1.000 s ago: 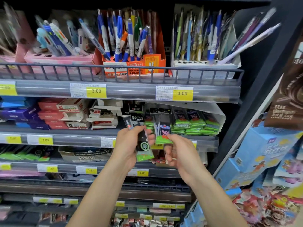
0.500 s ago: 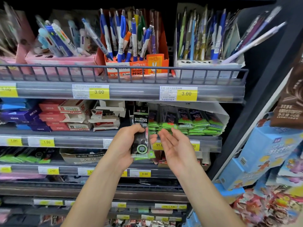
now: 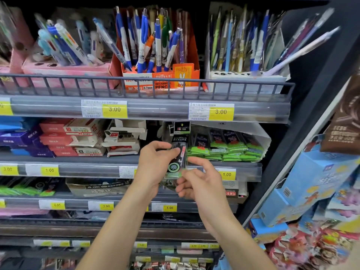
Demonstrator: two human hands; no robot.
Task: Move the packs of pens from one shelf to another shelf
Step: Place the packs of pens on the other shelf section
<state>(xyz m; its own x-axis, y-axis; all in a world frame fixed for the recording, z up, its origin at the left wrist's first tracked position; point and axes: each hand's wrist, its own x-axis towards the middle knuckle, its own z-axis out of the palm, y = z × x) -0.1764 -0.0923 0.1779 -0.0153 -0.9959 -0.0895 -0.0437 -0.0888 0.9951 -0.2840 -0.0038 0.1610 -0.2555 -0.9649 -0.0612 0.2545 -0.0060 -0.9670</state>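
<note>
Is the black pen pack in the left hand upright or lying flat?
Upright: the black pen pack stands on end, printed header up, green end down, gripped by the left hand before the shelf.

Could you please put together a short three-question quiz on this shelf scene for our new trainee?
1. True or false: the left hand grips the black pen pack.
2. Which price tag sits on the shelf edge just right of the right hand: A) 1.00 B) 3.00 C) 5.00?
3. Fill in: the green packs lie in a white ____ on the second shelf.

Key: 1 true; 2 A; 3 box.
</note>
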